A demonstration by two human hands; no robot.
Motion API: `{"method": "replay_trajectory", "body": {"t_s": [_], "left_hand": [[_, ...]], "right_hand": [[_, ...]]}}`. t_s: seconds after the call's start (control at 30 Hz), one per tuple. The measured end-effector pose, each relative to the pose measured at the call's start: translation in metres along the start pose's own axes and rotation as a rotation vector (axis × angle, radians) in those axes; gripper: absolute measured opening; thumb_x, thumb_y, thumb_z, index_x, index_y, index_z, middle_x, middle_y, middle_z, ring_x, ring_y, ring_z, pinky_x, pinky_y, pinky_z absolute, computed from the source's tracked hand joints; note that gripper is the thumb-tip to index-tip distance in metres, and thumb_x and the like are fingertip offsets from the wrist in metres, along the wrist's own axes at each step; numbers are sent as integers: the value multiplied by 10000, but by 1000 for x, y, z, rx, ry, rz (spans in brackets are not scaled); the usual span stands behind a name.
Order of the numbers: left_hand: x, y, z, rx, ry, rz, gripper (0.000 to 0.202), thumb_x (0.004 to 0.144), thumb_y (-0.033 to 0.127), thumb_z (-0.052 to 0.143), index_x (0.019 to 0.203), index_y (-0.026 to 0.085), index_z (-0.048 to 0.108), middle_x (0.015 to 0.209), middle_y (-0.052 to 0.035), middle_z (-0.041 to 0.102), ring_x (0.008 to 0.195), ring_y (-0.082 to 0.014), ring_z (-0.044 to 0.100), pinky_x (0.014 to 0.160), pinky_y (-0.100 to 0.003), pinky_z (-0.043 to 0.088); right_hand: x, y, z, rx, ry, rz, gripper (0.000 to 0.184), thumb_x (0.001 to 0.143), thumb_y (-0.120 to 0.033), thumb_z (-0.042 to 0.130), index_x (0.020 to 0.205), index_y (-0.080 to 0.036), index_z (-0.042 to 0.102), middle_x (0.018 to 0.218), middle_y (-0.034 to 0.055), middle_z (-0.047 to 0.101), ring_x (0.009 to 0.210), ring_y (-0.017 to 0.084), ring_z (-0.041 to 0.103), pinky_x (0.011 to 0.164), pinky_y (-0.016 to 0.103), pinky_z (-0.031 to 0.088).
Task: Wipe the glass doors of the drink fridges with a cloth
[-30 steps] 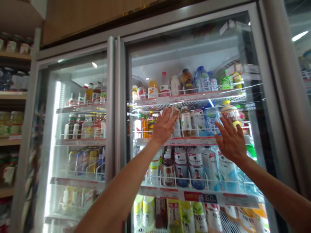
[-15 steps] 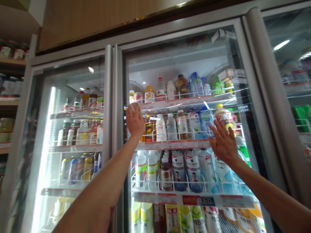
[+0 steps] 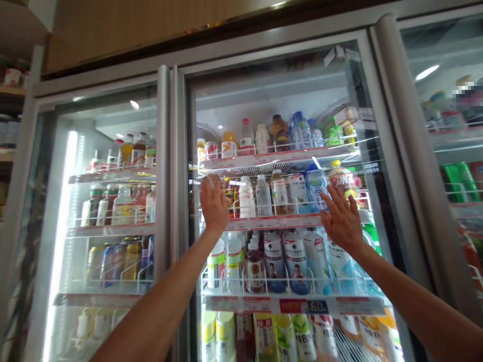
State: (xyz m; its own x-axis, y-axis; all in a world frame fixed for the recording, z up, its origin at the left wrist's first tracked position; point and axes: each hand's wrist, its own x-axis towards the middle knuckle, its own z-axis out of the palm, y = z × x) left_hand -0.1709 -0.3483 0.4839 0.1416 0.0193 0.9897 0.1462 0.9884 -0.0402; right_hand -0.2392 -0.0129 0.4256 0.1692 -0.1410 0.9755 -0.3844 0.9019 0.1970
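My left hand (image 3: 215,203) is raised against the left part of the middle glass door (image 3: 241,90), blurred by motion. Its fingers are pressed together, and a pale patch shows at the fingertips; what it is I cannot make out. On the right side of the same door, my right hand (image 3: 342,216) lies with fingers spread and nothing in it. Behind the glass stand rows of drinks, among them a white bottle (image 3: 246,198) near my left hand and a large blue-labelled bottle (image 3: 316,188) by my right fingertips.
A vertical metal frame (image 3: 177,151) separates this door from the left glass door (image 3: 101,120), behind which bottles and cans stand. A thick metal post (image 3: 403,100) rises to the right, with another glass door beyond. Open shelves (image 3: 11,90) stand at the far left.
My left hand has moved down a little on the glass. My right hand stays spread at about the same place on the door, while the view has shifted slightly.
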Motion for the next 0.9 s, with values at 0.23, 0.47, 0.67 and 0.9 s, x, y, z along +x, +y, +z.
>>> {"method": "replay_trajectory", "body": {"t_s": [0.23, 0.47, 0.67, 0.9], "left_hand": [[-4, 4, -1, 21, -61, 89, 415, 865, 267, 390, 1268, 195, 452, 1446, -117, 306, 1368, -231, 193, 1082, -474, 253], [-15, 38, 13, -84, -189, 399, 396, 862, 233, 391, 1250, 259, 466, 1455, -42, 305, 1376, -190, 166, 1094, -437, 251], [-4, 13, 8, -4, 1, -37, 478, 877, 289, 362, 1340, 170, 348, 1475, -128, 230, 1383, -241, 121, 1101, -495, 194], [-3, 83, 36, -246, -146, 242, 607, 880, 292, 340, 1420, 154, 101, 1459, -137, 270, 1380, -205, 137, 1107, -437, 225]], "right_hand": [[0, -1, -2, 41, -1, -1, 568, 877, -284, 407, 1412, -264, 218, 1458, 51, 297, 1354, 203, 241, 1104, 443, 158], [0, 1, -1, 21, -11, -18, 569, 876, -260, 387, 1415, -270, 205, 1468, 40, 277, 1356, 202, 234, 1101, 442, 167], [0, 0, -3, 3, -9, -8, 547, 875, -274, 405, 1399, -239, 254, 1435, 76, 338, 1351, 221, 246, 1087, 468, 195], [59, -100, 2, 415, -85, -56, 516, 891, -221, 274, 1405, -196, 247, 1423, 69, 359, 1336, 145, 278, 1084, 380, 274]]}}
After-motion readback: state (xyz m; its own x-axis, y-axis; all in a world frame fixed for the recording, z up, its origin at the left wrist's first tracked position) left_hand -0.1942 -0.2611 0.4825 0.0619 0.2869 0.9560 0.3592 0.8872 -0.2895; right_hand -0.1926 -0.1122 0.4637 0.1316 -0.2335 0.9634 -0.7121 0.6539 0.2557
